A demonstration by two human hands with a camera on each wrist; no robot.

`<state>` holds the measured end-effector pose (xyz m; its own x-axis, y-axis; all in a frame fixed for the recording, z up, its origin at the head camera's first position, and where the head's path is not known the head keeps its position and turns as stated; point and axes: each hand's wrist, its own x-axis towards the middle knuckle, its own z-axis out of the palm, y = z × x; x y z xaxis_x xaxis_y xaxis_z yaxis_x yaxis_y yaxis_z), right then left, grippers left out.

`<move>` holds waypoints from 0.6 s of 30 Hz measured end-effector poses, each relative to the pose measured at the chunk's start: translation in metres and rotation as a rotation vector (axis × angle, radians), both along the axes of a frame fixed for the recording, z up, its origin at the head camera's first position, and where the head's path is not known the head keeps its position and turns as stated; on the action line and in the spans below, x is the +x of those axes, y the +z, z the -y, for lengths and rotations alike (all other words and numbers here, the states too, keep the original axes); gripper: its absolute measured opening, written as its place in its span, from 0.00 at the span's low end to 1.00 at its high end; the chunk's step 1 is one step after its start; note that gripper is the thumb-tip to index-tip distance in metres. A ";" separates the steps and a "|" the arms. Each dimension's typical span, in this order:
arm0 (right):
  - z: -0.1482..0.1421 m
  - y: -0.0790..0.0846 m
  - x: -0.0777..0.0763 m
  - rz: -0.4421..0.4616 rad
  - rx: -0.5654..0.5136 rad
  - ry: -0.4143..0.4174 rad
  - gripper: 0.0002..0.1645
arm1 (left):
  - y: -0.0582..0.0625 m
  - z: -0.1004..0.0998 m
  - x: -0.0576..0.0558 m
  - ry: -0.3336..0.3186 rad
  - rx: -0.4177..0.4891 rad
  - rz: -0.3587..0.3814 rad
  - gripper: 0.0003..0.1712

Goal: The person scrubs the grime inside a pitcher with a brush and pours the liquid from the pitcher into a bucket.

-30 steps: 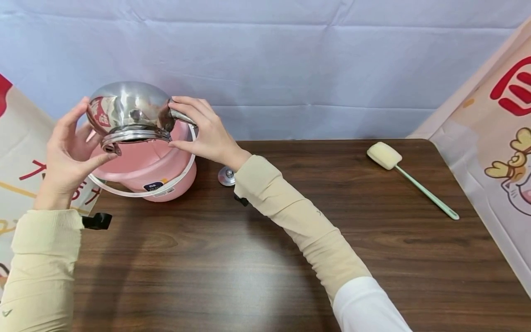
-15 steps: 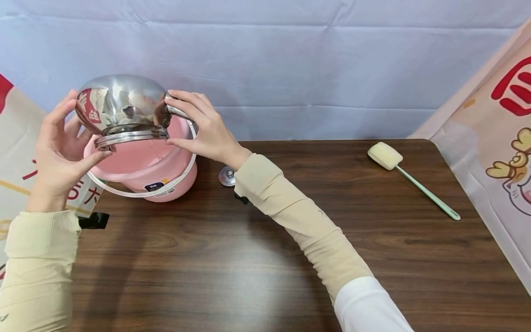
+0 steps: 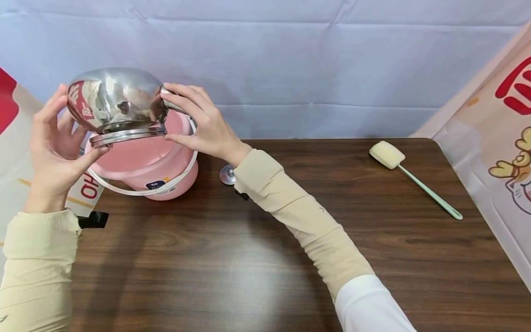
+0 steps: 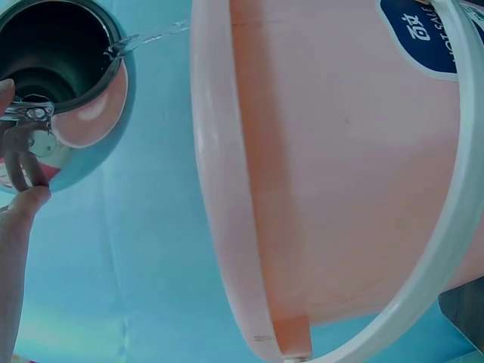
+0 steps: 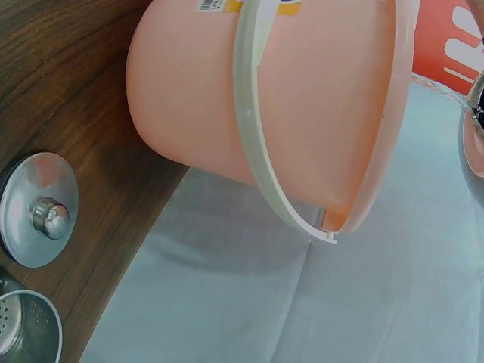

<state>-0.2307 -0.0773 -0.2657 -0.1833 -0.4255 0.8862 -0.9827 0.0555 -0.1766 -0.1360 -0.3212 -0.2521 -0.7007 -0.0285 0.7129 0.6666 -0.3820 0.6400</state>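
Over the pink bucket (image 3: pixel 178 173) I hold a shiny stainless steel teapot (image 3: pixel 120 99), turned bottom up with its mouth downward. My left hand (image 3: pixel 54 147) grips the pot's left side, fingers on the body and thumb near the rim. My right hand (image 3: pixel 203 120) holds the handle on the right side. In the left wrist view, a thin stream of water (image 4: pixel 151 35) runs from the pot's dark mouth toward the bucket. The same stream (image 5: pixel 442 87) shows at the right edge of the right wrist view.
A round metal lid (image 3: pixel 227 175) lies right of the bucket. Next to it, the right wrist view shows a perforated metal strainer (image 5: pixel 34 329). A sponge brush (image 3: pixel 387 155) with a green handle lies on the right of the wooden table (image 3: pixel 290 276). Cloth (image 3: pixel 269 69) hangs behind.
The teapot has moved up and slightly left with both hands on it. The bucket, lid and brush have kept their places on the table.
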 end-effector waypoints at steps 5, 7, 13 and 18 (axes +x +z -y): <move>0.000 0.001 0.000 0.001 0.010 -0.008 0.37 | 0.001 -0.001 0.000 0.019 -0.024 -0.007 0.44; 0.000 0.001 0.000 0.000 0.010 -0.008 0.37 | 0.000 -0.001 0.000 0.026 -0.035 -0.009 0.44; -0.001 0.000 0.000 -0.001 0.004 -0.005 0.37 | -0.002 0.000 -0.001 0.019 -0.020 -0.003 0.44; -0.002 -0.003 0.001 0.032 0.023 -0.014 0.37 | -0.007 0.002 -0.004 -0.054 0.014 0.004 0.47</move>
<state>-0.2293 -0.0748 -0.2691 -0.2178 -0.4426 0.8699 -0.9756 0.0739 -0.2067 -0.1399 -0.3227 -0.2594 -0.7043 -0.0008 0.7099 0.6423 -0.4267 0.6367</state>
